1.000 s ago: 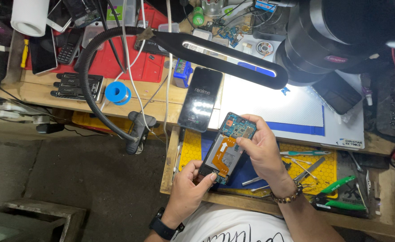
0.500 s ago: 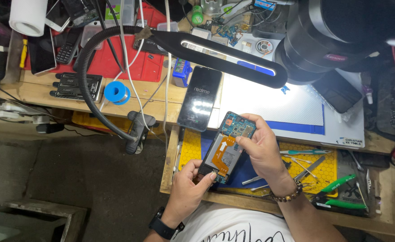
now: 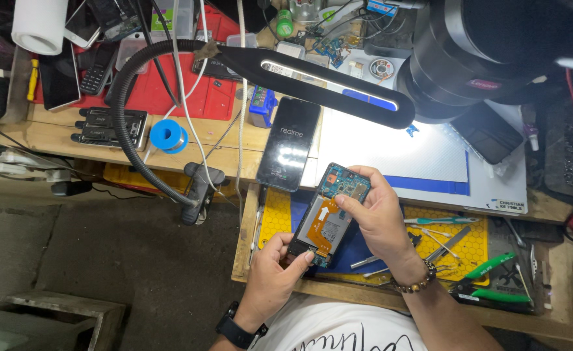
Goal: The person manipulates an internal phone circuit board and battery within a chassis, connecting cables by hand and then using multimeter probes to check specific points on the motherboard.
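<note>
While the lamp arm point(image 3: 312, 81) is throwing light across the far side of the counter point(image 3: 247, 136), the person is holding an opened phone point(image 3: 330, 214) up over the yellow mat point(image 3: 280, 211), its back cover off so the blue-green board and an orange flex strip are showing. It is tilting, with its top end far and right and its bottom end near and left. The left hand point(image 3: 274, 273) is curling closed around the phone's near bottom end, thumb and fingertips pinching the edge. The right hand point(image 3: 380, 218) is wrapping partly closed around the far top end, fingers bent along the right edge and the thumb pressing down on the exposed inside, near the middle. A beaded bracelet point(image 3: 413, 284) is sitting on the right wrist, a dark watch point(image 3: 237, 333) on the left.

Just beyond the held phone, a second black phone point(image 3: 289, 153) is lying flat, screen up, beside a white work mat point(image 3: 423, 159). Green-handled pliers point(image 3: 491, 279) and tweezers point(image 3: 439, 244) are lying to the right, and a blue spool point(image 3: 167, 135) is resting well off to the left.
</note>
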